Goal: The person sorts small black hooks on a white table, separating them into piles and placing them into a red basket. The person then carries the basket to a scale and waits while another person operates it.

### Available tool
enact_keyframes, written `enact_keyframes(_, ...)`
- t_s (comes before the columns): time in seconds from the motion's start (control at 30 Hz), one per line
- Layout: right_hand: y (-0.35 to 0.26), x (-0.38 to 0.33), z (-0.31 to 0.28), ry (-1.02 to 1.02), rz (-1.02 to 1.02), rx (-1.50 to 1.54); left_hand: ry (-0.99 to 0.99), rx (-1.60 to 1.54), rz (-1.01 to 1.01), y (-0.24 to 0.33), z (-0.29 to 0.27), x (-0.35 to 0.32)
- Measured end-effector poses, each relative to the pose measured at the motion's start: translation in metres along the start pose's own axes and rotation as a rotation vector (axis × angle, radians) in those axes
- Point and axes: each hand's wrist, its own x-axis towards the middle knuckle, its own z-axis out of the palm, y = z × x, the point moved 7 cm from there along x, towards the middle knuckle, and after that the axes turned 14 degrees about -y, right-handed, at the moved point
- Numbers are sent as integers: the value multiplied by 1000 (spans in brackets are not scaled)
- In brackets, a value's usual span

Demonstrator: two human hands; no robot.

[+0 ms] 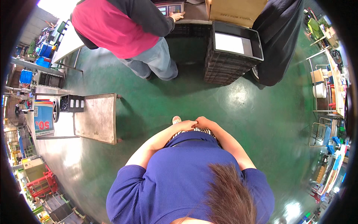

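Note:
My left hand (188,125) and my right hand (202,122) meet in front of my waist, just above the striped black-and-white cloth (206,130) of my lower clothing. The fingers of both are curled in and touch each other. Whatever lies between them, if anything, is hidden. Past my left hand one light-coloured shoe (176,120) shows on the green floor (160,100).
Ahead, a person in a pink-and-black top (112,26) reaches to a panel with keys (174,9). Stacked black crates (227,65) stand beside someone in dark clothing (279,48). A flat cart (96,117) is at left; a cardboard box (236,11) sits at the back.

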Motion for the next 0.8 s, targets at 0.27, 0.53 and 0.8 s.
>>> enact_keyframes(0.27, 11, -12, -7, 49, 52, -31, 153, -20, 72, 17, -6, 6)
enact_keyframes(0.53, 49, -16, 7, 34, -127, -21, 207, -111, 94, 3, 20, 50)
enact_keyframes(0.8, 32, -84, -17, -33, -37, 56, 133, -66, 27, 45, 21, 73)
